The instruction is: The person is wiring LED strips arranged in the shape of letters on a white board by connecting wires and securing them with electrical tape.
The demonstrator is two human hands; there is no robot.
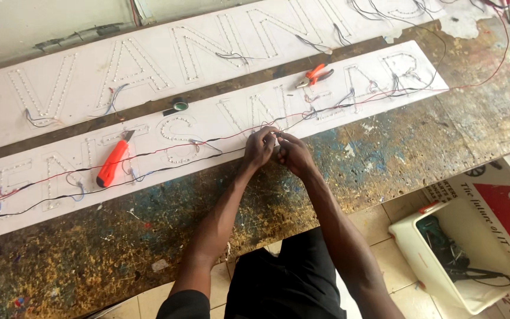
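A long white sign board [349,97] with letters outlined in small lights lies on a paint-stained wooden workbench [385,153]. Thin red and black wires [166,156] run along it. My left hand [260,146] and my right hand [292,155] meet at the board's near edge, fingers pinched together on the wires where they join. What sits between the fingertips is too small to make out.
An orange utility knife [113,160] lies on the board to the left. A roll of dark tape [180,106] and orange-handled pliers [314,75] sit farther back. A second lettered board [149,59] lies behind. A white tub [461,260] with tools stands on the floor, right.
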